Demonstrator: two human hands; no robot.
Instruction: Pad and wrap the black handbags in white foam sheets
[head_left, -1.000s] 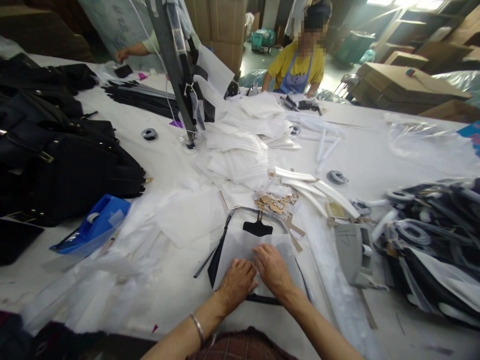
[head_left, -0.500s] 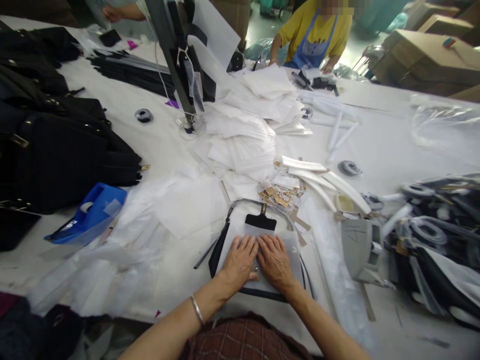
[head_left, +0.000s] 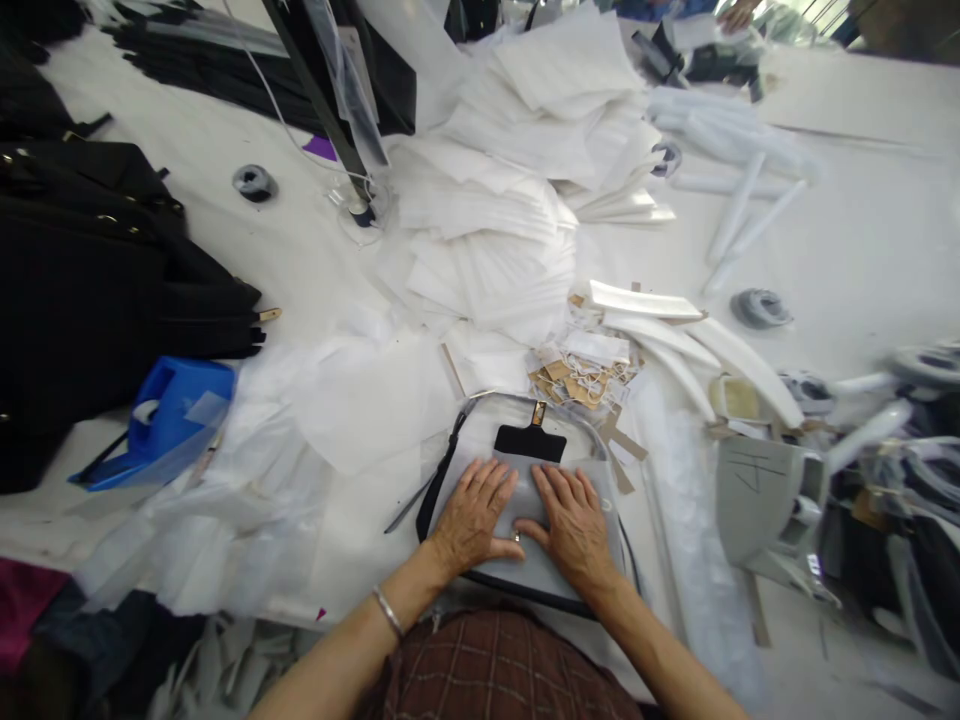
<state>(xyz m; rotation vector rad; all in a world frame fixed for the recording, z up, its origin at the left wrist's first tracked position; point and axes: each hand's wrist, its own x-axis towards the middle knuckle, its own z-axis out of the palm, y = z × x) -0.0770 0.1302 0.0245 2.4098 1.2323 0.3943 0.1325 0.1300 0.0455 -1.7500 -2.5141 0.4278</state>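
My left hand (head_left: 474, 512) and my right hand (head_left: 576, 524) lie side by side, palms down with fingers stretched out, on a flat grey pouch (head_left: 529, 574) near the table's front edge. A black tab with a small gold clasp (head_left: 530, 440) sticks out past my fingertips. A thin strap (head_left: 441, 474) curves round the pouch's left side and over its top. Neither hand grips anything.
A heap of white sheets (head_left: 517, 200) fills the middle of the table, with paper tags (head_left: 577, 378) and white curved strips (head_left: 675, 345) beyond the pouch. Black bags (head_left: 97, 290) and a blue tape dispenser (head_left: 169, 410) sit left. Wrapped straps pile at right (head_left: 892, 450). Another person's hand (head_left: 739, 14) shows far back.
My fingers have spread flat on the pouch and slid slightly forward. The camera has tilted down, so the table's far side has left the view.
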